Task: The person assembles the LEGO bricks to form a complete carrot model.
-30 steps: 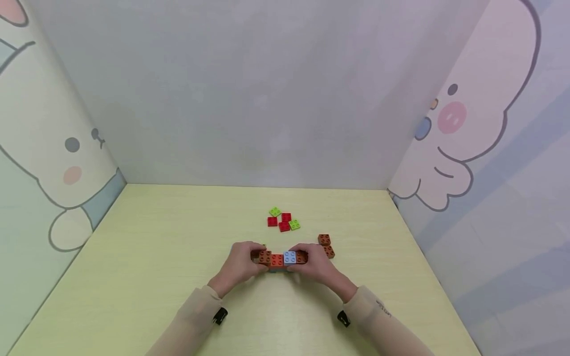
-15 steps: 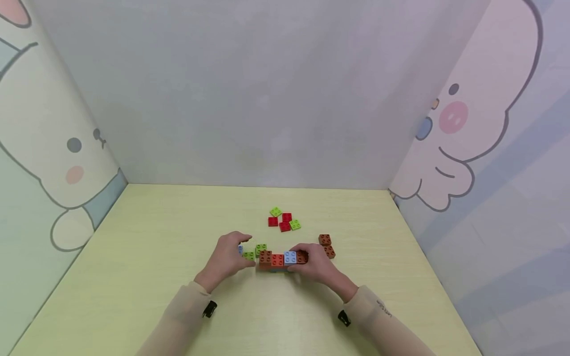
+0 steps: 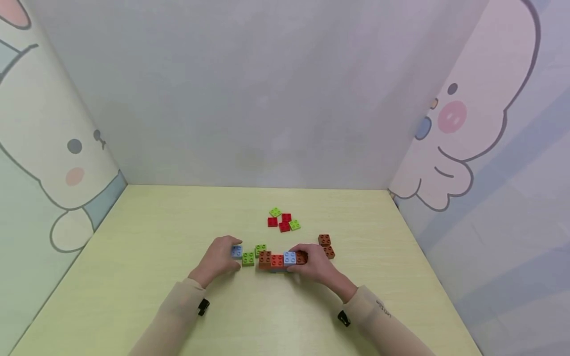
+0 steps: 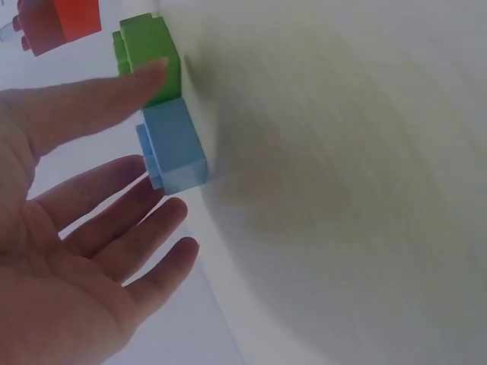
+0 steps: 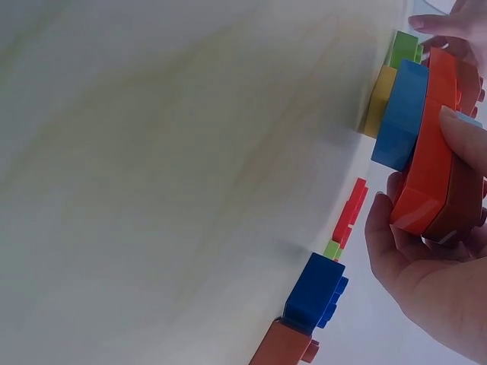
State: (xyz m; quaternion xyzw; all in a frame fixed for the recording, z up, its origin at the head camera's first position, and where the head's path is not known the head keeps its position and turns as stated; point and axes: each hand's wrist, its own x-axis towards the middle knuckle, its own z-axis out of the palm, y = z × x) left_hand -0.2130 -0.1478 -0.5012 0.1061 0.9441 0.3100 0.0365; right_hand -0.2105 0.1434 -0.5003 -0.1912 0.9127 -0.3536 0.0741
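My right hand grips the right end of a built block of toy bricks, thumb on one side and fingers on the other. Brown, red and light blue bricks top it; in the right wrist view a long red brick, a blue brick and a yellow brick show lower down. To the left, my left hand spreads its thumb and fingers around a light blue brick. Beside that brick lies a green brick, overlapped by the thumb in the left wrist view. A second green brick sits behind.
Farther back lie several thin red plates and light green plates. Brown bricks stand right of the built block, and a dark blue brick shows near them in the right wrist view. A wall closes the table's far edge.
My left hand has let go of the built block's left end and moved left to the light blue brick, uncovering the green bricks. The right hand keeps its hold in the same place.
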